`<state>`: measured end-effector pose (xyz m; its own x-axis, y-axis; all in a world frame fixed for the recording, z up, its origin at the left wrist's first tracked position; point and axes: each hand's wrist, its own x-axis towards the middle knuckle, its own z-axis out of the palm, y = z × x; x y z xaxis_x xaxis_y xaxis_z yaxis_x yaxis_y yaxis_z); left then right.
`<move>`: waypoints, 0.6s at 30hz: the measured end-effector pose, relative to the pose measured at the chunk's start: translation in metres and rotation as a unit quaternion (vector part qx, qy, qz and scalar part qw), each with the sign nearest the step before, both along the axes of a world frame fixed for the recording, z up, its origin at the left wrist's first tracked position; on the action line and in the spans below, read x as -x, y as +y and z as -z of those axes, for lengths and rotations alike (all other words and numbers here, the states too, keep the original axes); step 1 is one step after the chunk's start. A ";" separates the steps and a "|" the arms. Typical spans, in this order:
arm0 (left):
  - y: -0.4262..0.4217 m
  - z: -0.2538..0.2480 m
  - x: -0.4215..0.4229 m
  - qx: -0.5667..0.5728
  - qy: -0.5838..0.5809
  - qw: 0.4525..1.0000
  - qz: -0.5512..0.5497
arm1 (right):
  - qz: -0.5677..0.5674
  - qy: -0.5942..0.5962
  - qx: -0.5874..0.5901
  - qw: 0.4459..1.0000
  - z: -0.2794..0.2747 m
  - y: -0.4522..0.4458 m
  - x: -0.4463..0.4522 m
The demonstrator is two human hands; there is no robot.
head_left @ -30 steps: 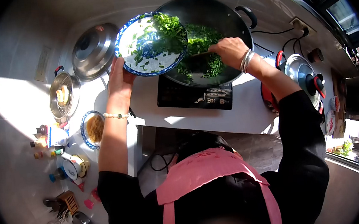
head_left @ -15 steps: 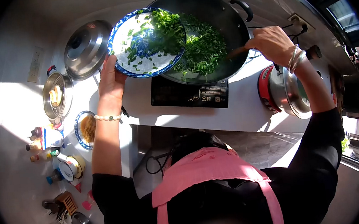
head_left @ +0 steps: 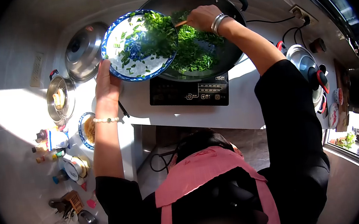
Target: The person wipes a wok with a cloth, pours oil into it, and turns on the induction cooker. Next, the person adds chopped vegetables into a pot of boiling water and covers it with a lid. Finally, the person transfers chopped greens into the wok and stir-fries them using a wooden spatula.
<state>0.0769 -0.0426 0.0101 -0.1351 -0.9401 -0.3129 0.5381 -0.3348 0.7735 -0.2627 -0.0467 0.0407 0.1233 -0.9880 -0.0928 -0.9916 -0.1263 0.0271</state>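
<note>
My left hand (head_left: 107,84) grips the lower left rim of a blue-and-white plate (head_left: 116,40), tilted over the left side of a large dark wok (head_left: 230,51). Chopped green leaves (head_left: 159,34) lie mostly on the plate's right half, with scattered bits on the rest. More chopped greens (head_left: 194,61) are inside the wok. My right hand (head_left: 204,18), above the wok, is closed on a wooden utensil (head_left: 181,23) whose far end is hidden behind the plate. Under the wok sits a black induction cooker (head_left: 188,94).
At left are a steel lid (head_left: 85,52), a small steel pan (head_left: 61,99) with food, a patterned bowl (head_left: 87,130) and several bottles (head_left: 42,146). A lidded steel pot (head_left: 305,67) stands at right. Cables (head_left: 270,20) run to a wall socket.
My right hand swung out to the wok's right side, then back left close to the plate. The plate has shifted slightly left, still in my left hand. The greens in the wok have been moved about.
</note>
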 end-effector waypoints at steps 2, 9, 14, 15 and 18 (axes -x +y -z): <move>0.000 0.000 0.001 0.005 0.013 1.000 0.009 | -0.018 0.021 -0.068 0.997 -0.043 0.038 0.011; -0.002 0.008 -0.005 -0.005 0.028 0.999 0.034 | -0.044 0.010 -0.123 0.991 -0.039 0.103 0.000; -0.007 0.007 -0.007 0.002 0.037 0.998 0.047 | 0.049 -0.086 0.014 0.995 -0.038 0.033 0.040; -0.005 0.006 -0.007 -0.006 0.030 0.999 0.043 | 0.078 -0.071 0.072 0.992 -0.029 0.016 0.051; -0.001 0.001 -0.005 -0.014 0.024 0.999 0.032 | 0.083 -0.056 0.051 0.994 0.001 -0.005 0.055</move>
<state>0.0817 -0.0438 0.0093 -0.2096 -0.9199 -0.3315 0.5511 -0.3912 0.7370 -0.3172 -0.0513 0.0396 -0.0375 -0.9992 0.0145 -0.9960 0.0362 -0.0811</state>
